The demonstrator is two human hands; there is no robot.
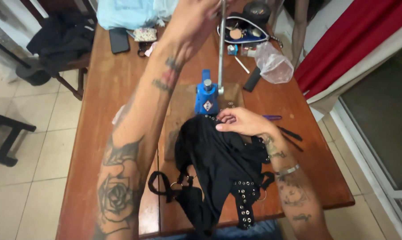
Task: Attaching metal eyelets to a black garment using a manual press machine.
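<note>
We see the left hand [196, 18] closed around the press lever [221, 44] above the blue eyelet press [206, 95]. The right hand [241, 122] pinches the black eyeleted garment [218, 160], which lies on the wooden surface [103, 89] under the press.

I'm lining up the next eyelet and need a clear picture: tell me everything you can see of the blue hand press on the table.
The small blue metal hand press stands upright on a brown board on the wooden table. It has a silver cap on top and a long silver lever rising steeply, gripped by the left hand. A diamond-shaped label marks its front. The black eyelet-studded fabric garment reaches its base, held there by the right hand.
</note>
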